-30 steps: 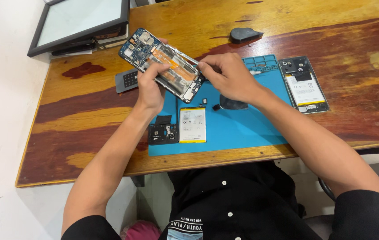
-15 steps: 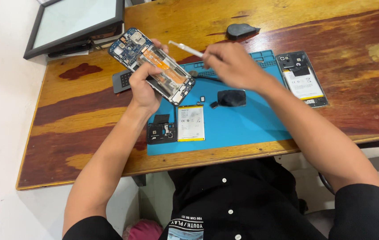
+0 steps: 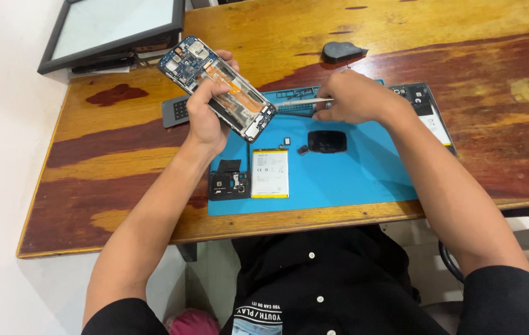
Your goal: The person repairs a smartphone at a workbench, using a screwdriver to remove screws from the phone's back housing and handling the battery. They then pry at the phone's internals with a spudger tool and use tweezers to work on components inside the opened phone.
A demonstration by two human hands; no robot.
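Head view: left hand (image 3: 205, 115) clamped around opened phone (image 3: 218, 87), right hand (image 3: 354, 98) pinching tweezers (image 3: 305, 101) over blue mat (image 3: 351, 180).

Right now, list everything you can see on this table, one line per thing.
phone: one, opened, blue board and orange parts showing, held above the table's left part.
tweezers: one, silvery, in the right hand, tips toward the phone.
mat: one, blue, at the table's near edge.
battery: one, white with yellow edge, on the mat's left.
black part: one, left of the battery.
black pad: one, on the mat's middle.
back cover: one, dark, right of the mat.
grey block: one, left of the mat.
dark lump: one, far side.
screen: one, black frame, far left corner.
table: one, brown wood.
left hand: grips the phone.
right hand: pinches the tweezers.
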